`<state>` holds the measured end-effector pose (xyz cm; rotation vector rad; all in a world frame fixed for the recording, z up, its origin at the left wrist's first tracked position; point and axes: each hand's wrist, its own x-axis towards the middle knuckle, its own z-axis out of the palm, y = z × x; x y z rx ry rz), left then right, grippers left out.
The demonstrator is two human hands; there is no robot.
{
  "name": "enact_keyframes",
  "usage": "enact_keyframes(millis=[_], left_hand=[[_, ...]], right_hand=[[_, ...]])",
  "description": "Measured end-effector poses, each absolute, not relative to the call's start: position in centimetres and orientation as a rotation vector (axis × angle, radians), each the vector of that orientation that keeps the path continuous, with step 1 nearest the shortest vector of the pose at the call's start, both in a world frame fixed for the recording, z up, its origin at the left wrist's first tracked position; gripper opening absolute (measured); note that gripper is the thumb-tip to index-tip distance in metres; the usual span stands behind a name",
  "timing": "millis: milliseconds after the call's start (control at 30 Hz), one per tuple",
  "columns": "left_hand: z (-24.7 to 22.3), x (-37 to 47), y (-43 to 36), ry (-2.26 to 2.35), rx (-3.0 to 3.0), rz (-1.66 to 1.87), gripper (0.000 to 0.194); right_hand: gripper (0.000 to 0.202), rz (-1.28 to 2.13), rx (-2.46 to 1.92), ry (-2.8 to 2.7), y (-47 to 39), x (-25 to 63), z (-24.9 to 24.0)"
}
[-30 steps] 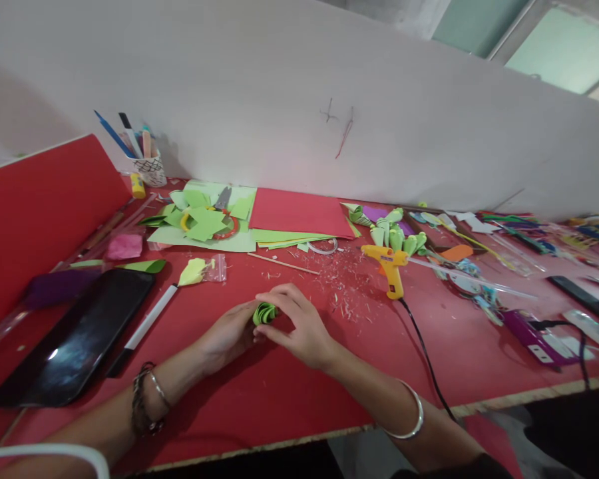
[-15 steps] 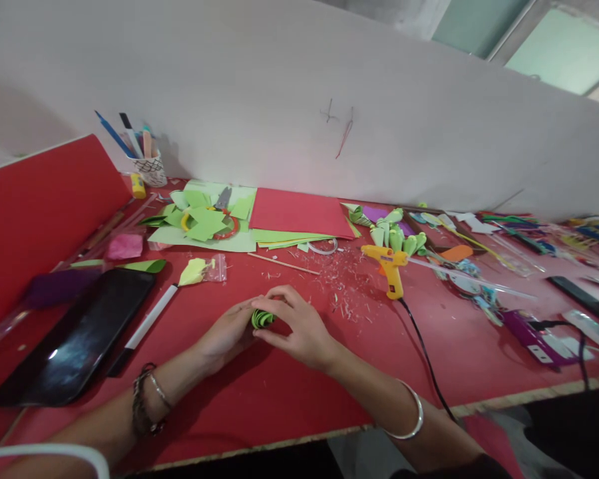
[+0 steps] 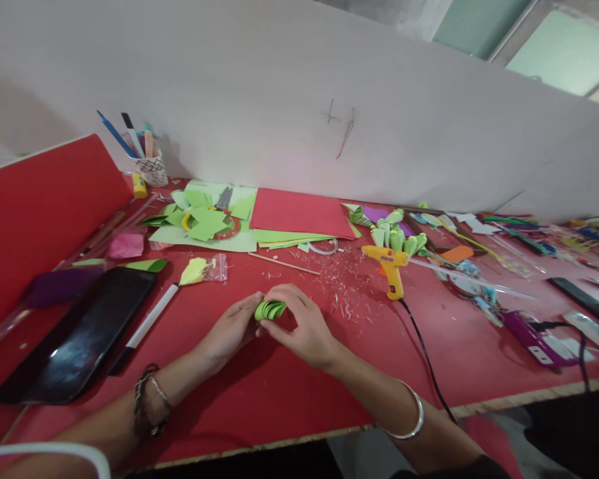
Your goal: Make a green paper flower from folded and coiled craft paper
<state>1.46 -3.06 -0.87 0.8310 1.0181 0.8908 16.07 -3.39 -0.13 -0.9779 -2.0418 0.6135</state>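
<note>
A rolled green paper piece (image 3: 270, 310), its coiled layers showing, is held above the red table (image 3: 264, 412) in front of me. My left hand (image 3: 237, 329) closes on its left side, with the fingertips partly hidden behind the roll. From the right, my right hand (image 3: 302, 326) grips it between thumb and fingers. Beyond my right hand rests a yellow glue gun (image 3: 390, 266) with a black cord. Several finished-looking green paper cones (image 3: 392, 234) lie in a cluster behind the gun.
Scissors (image 3: 224, 198) lie among green paper pieces (image 3: 207, 224) at back left, beside red paper sheets (image 3: 299, 211). A black phone (image 3: 74, 339) and a white marker (image 3: 152, 319) lie left. To the right sits a purple power strip (image 3: 536, 339). Scraps (image 3: 347, 286) litter the middle.
The paper roll has turned and moved slightly right between my hands, so more of its coiled layers show. My left hand's fingers have shifted a little.
</note>
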Motion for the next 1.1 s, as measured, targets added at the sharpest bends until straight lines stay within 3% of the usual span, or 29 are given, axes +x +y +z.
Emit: enact_keyframes(millis=[467, 1100], left_hand=[[-1.14, 0.98, -2.58, 1.024, 1.119, 0.92, 0.03], [-0.68, 0.84, -2.5, 1.075, 1.028, 0.98, 0.025]], right_hand=[[0.017, 0.679, -1.016, -1.896, -3.0, 16.17, 0.02], [0.018, 0.85, -1.07, -1.754, -2.85, 16.09, -0.52]])
